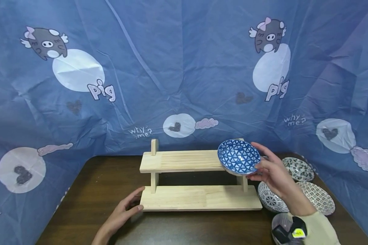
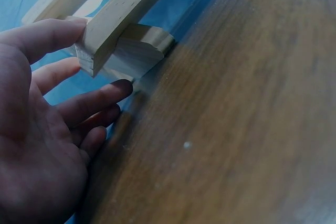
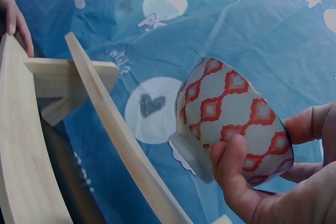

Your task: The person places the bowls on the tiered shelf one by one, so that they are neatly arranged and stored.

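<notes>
My right hand (image 1: 274, 173) holds a small bowl (image 1: 238, 156) over the right end of the upper board of a wooden two-tier stand (image 1: 187, 160). The bowl is tilted, its blue-and-white triangle-patterned inside facing the head camera. In the right wrist view, the bowl's outside (image 3: 231, 114) is white with red diamonds, and fingers lie on its wall and at its rim. With thumb and index finger spread, my left hand (image 1: 121, 212) touches the left end of the lower board (image 1: 199, 198). In the left wrist view its other fingers (image 2: 94, 103) are loosely bent beside the stand.
Right of the stand, several patterned dishes sit on the dark table (image 1: 89, 190): a green-leaf one (image 1: 298, 169), a lattice-patterned one (image 1: 319, 197), a black-and-white one (image 1: 271, 199), and another partly under my right wrist (image 1: 280, 223). A blue printed cloth (image 1: 178, 68) hangs behind.
</notes>
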Demonstrator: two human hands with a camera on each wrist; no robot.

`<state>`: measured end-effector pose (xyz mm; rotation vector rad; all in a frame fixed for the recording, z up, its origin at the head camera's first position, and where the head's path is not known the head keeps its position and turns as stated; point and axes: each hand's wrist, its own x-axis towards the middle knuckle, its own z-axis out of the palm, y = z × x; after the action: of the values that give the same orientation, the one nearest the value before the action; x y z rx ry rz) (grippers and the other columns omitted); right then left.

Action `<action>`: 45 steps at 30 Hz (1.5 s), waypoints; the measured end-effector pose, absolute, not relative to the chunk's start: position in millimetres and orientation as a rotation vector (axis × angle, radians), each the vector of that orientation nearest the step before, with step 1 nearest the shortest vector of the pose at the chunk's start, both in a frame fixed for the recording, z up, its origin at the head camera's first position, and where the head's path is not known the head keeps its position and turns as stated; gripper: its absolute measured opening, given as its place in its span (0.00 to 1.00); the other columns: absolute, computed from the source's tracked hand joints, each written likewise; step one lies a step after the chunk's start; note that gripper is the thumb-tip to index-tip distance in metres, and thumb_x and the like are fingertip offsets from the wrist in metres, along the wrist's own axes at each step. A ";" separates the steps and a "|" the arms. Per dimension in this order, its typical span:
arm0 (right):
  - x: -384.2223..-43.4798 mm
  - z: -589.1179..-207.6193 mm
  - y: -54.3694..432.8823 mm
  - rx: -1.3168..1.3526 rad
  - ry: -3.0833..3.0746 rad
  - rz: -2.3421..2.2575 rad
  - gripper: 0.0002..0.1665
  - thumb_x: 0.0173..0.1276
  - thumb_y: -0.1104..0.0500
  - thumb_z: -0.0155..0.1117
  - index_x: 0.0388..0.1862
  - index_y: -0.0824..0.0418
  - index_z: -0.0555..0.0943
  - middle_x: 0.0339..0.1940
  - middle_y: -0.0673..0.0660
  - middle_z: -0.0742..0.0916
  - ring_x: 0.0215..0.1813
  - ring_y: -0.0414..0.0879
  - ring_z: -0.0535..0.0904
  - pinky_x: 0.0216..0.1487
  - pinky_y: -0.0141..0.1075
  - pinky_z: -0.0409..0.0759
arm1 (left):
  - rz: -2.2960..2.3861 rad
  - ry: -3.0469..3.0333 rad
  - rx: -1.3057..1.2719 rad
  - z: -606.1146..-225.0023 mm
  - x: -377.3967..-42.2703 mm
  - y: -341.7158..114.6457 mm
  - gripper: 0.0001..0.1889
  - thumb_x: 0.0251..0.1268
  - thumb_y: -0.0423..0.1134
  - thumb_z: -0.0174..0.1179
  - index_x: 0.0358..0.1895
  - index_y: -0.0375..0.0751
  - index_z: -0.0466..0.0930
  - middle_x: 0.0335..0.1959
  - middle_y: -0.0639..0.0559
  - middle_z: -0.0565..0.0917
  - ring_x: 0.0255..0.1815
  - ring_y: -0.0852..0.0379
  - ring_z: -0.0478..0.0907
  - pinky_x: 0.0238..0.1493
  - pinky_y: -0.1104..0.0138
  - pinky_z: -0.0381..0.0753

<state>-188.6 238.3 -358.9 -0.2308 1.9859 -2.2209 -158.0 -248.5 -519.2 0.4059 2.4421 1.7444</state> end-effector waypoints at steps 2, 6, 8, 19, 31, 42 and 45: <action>-190.3 -357.1 231.9 -0.212 1.991 -2.211 0.44 0.66 0.73 0.43 0.78 0.45 0.57 0.67 0.67 0.68 0.39 0.45 0.87 0.38 0.38 0.86 | 1.742 2.447 0.407 -519.2 -158.1 -248.1 0.32 0.71 0.36 0.59 0.76 0.39 0.62 0.63 0.30 0.77 0.55 0.71 0.76 0.53 0.72 0.75; -193.1 -352.9 219.4 -0.196 1.999 -2.197 0.45 0.65 0.73 0.43 0.81 0.49 0.52 0.74 0.75 0.61 0.39 0.43 0.86 0.37 0.38 0.86 | 1.744 2.450 0.418 -519.6 -158.4 -247.9 0.31 0.71 0.36 0.59 0.76 0.39 0.62 0.63 0.30 0.77 0.55 0.71 0.75 0.53 0.72 0.75; -194.6 -350.9 213.1 -0.191 1.994 -2.196 0.46 0.65 0.72 0.43 0.81 0.51 0.51 0.76 0.77 0.57 0.39 0.43 0.86 0.37 0.37 0.86 | 1.749 2.453 0.434 -520.2 -158.4 -247.8 0.31 0.71 0.35 0.58 0.75 0.38 0.62 0.63 0.30 0.77 0.55 0.71 0.75 0.53 0.72 0.76; -203.5 -344.6 181.7 -0.157 2.009 -2.146 0.47 0.63 0.71 0.44 0.82 0.55 0.48 0.69 0.79 0.66 0.34 0.42 0.86 0.39 0.38 0.87 | 1.758 2.424 0.395 -521.0 -157.9 -247.5 0.32 0.71 0.36 0.58 0.76 0.39 0.61 0.64 0.30 0.76 0.56 0.71 0.75 0.53 0.71 0.76; -216.0 -345.5 149.6 -0.157 1.978 -2.152 0.47 0.62 0.71 0.44 0.82 0.56 0.50 0.66 0.75 0.70 0.31 0.40 0.86 0.38 0.38 0.86 | 1.765 2.417 0.361 -520.6 -158.7 -247.7 0.32 0.71 0.36 0.59 0.76 0.41 0.62 0.65 0.31 0.76 0.56 0.70 0.75 0.53 0.71 0.76; -224.2 -348.2 123.8 -0.195 1.969 -2.124 0.47 0.62 0.70 0.45 0.82 0.57 0.50 0.55 0.69 0.77 0.30 0.41 0.86 0.39 0.39 0.87 | 1.750 2.430 0.343 -519.5 -157.6 -247.1 0.32 0.70 0.36 0.59 0.76 0.41 0.62 0.64 0.31 0.76 0.55 0.70 0.75 0.52 0.71 0.76; -225.6 -349.3 118.4 -0.196 1.958 -2.123 0.47 0.61 0.70 0.45 0.82 0.57 0.50 0.52 0.67 0.79 0.30 0.41 0.85 0.38 0.39 0.87 | 1.750 2.430 0.335 -519.6 -157.7 -246.7 0.32 0.70 0.37 0.59 0.76 0.41 0.62 0.64 0.31 0.76 0.55 0.70 0.76 0.52 0.71 0.76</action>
<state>-225.6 118.4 -349.3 -0.1965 1.9575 -2.1232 -157.7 -246.7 -519.6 0.3348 2.4296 1.7498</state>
